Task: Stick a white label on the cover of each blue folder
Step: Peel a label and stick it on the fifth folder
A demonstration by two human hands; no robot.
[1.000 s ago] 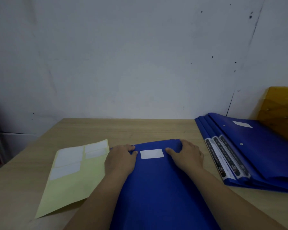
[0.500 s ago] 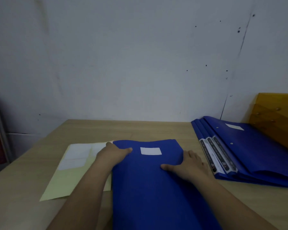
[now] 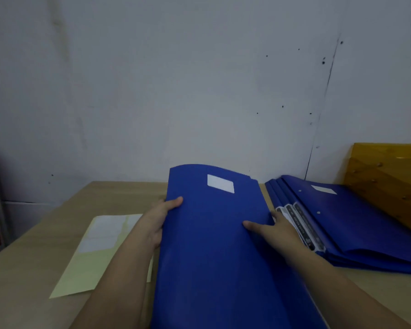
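Both hands gripping the folder by its side edges: left hand thumb on cover, right hand likewise. Label sitting near folder's far edge. Stack lying right of folder, sheet left.

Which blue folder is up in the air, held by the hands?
The blue folder in the middle, with its white label showing: the left hand and right hand hold its edges. The other folders lie stacked flat on the table, to the right.

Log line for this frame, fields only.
stage: labelled folder lifted | left hand: grips left edge | right hand: grips right edge | label: on cover | label sheet: on table
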